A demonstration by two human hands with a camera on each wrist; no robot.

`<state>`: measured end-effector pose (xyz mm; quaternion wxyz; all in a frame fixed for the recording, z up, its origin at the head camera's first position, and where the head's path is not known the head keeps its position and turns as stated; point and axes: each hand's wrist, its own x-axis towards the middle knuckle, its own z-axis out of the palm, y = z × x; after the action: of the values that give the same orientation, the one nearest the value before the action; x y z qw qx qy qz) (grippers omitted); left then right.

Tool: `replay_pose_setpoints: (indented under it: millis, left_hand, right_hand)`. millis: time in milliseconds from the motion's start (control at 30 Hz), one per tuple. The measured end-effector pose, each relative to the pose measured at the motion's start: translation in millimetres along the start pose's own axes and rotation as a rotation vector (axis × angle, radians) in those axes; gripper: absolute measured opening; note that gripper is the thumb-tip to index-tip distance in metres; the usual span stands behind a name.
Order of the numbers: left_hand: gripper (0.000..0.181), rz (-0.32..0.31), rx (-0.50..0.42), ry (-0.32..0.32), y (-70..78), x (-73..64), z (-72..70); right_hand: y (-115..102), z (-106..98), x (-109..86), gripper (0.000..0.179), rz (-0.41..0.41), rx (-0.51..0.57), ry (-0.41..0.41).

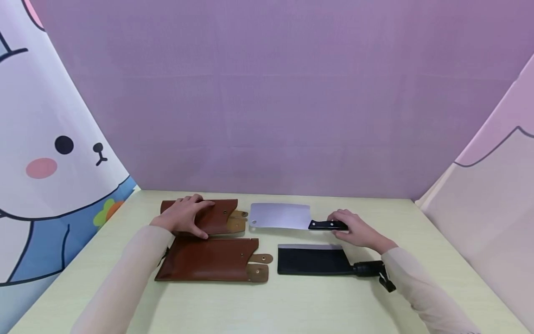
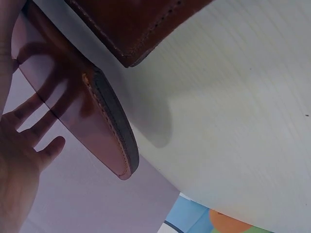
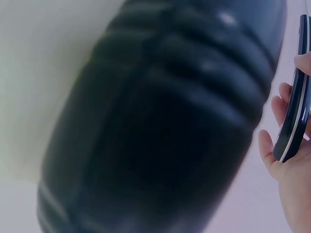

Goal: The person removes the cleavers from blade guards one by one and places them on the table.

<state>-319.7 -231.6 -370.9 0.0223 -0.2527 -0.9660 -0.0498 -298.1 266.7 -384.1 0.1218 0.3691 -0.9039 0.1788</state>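
My left hand [image 1: 185, 215] lies across the upper brown leather sheath [image 1: 217, 222], fingers spread toward its far edge and thumb by its near edge. In the left wrist view the fingers [image 2: 41, 121] are fairly straight, mirrored in the glossy leather; firm contact is hard to tell. To the right, my right hand [image 1: 354, 227] holds the black handle of a silver cleaver [image 1: 280, 215], whose blade points left. Thumb and fingers stand on either side of that handle [image 3: 294, 107] in the right wrist view.
A second brown sheath [image 1: 208, 260] lies nearer, its snap straps to the right. Beside it is a black-bladed cleaver [image 1: 313, 260], its dark handle reaching under my right forearm. The pale table [image 1: 292, 306] meets a purple backdrop [image 1: 267, 116] and a cartoon-print cloth [image 1: 83, 185].
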Motion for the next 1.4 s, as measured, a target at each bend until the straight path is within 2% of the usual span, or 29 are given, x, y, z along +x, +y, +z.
replay_pose_setpoints:
  millis: [400, 700, 1067, 1400]
  left_hand:
    - [0.094, 0.017, 0.013, 0.031, 0.3, 4.2, 0.5]
    - [0.094, 0.028, 0.003, 0.058, 5.4, 5.3, 1.8]
    - [0.095, 0.031, -0.012, 0.054, 14.7, 12.4, 5.3]
    - [0.096, 0.022, -0.025, 0.033, 22.7, 21.1, 8.7]
  right_hand:
    - [6, -5, -7.3, 0.027, -0.017, -0.02, 0.037]
    - [11, -6, -14.4, 0.026, 0.04, -0.019, -0.001]
    - [17, -6, -23.8, 0.026, 0.015, -0.036, 0.03]
    - [24, -11, -29.5, 0.027, 0.05, -0.059, 0.022]
